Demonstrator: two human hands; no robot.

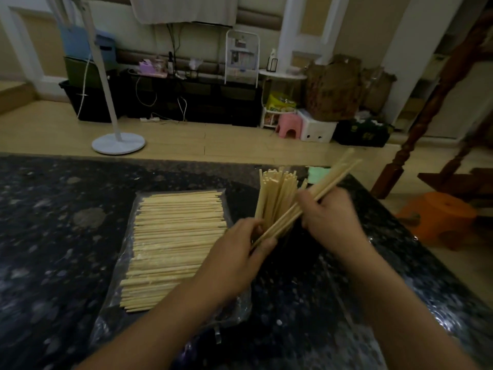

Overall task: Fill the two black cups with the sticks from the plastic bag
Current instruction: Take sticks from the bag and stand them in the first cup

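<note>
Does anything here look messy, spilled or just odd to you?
Nothing looks spilled or broken. The sticks in the plastic bag lie in a neat flat row on the dark counter. Both the left hand and right hand hold a slanted bundle of sticks beside upright sticks; the cup itself is hidden.

black cups (277,233) hidden behind hands/sticks | hands (330,222) motion-blurred | bag (234,313) part covered by arm
</note>
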